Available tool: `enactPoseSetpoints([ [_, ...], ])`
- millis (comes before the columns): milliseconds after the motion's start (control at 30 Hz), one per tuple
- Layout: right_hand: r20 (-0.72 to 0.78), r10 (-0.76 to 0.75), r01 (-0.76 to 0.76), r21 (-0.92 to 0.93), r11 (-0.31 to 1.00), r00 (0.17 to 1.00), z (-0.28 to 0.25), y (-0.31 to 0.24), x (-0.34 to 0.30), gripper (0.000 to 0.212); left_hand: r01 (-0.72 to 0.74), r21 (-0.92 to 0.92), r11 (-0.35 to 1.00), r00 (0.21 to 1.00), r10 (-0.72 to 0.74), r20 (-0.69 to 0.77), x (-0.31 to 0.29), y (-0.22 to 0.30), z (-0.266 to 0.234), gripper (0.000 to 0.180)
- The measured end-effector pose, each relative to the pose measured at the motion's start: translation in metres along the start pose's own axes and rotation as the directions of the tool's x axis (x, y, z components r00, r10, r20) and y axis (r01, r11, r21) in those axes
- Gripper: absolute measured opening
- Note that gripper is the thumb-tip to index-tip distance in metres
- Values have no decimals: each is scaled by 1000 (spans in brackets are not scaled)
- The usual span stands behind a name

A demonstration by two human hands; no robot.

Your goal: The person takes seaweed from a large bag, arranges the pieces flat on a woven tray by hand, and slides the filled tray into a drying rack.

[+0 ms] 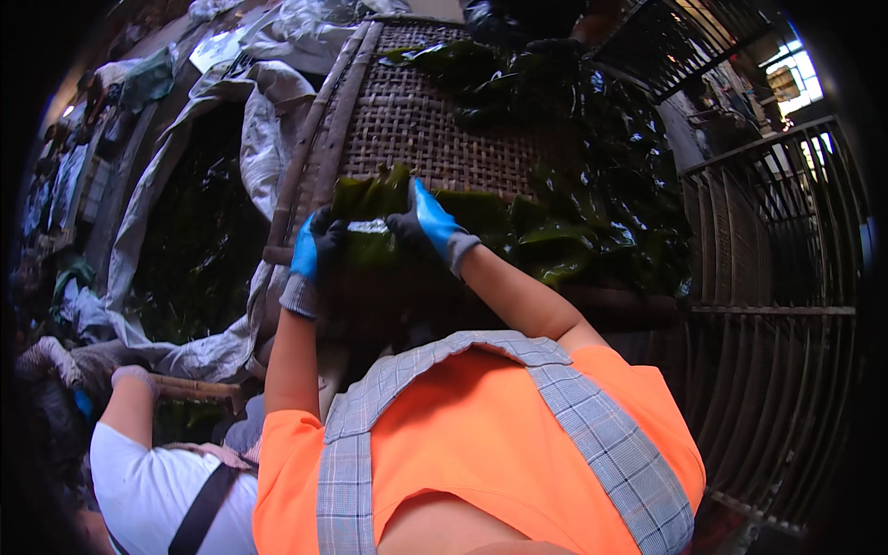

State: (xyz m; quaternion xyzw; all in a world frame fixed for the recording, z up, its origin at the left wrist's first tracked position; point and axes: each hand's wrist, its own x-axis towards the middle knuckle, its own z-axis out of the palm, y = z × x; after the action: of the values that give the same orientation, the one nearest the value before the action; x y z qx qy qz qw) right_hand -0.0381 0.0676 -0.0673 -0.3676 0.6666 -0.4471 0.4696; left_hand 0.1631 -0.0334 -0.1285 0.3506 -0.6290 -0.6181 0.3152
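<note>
My left hand (314,245), in a blue and dark grey glove, is closed on the left edge of a folded dark green kelp piece (370,194). My right hand (432,222), gloved the same way, grips the right side of that piece. A bright shine lies across the wet kelp between my hands. Both hands are at the near edge of a woven bamboo mat (407,120). More wet kelp (601,176) is heaped on the mat just right of my right hand. Some fingertips are hidden behind the kelp.
Left of the mat, a pale woven sack (264,120) lies spread with dark kelp inside. A co-worker in a white shirt (185,481) sits close at lower left. Another person's dark-gloved hand (552,44) is at the far end. Slatted racks (768,277) stand along the right.
</note>
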Motion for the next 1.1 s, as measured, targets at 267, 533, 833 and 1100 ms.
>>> enactPoseSetpoints([
  [267, -269, -291, 130, -490, 862, 918, -122, -58, 28, 52, -38, -193, 980, 957, -19, -289, -15, 22, 16, 34],
  [533, -66, -492, 437, -366, 821, 868, -56, -29, 137, 36, -104, 16, 994, 711, 86, -697, -43, 12, -8, 44],
  [833, -173, -500, 66, -903, 424, 848, -24, -9, 168, 31, 354, 47, 934, 489, -142, -861, -62, -76, -186, 61],
  [1100, -223, -583, 237, -759, 607, 781, -30, 16, 168, 14, 699, 523, 488, 676, -211, -706, 67, -198, -254, 96],
])
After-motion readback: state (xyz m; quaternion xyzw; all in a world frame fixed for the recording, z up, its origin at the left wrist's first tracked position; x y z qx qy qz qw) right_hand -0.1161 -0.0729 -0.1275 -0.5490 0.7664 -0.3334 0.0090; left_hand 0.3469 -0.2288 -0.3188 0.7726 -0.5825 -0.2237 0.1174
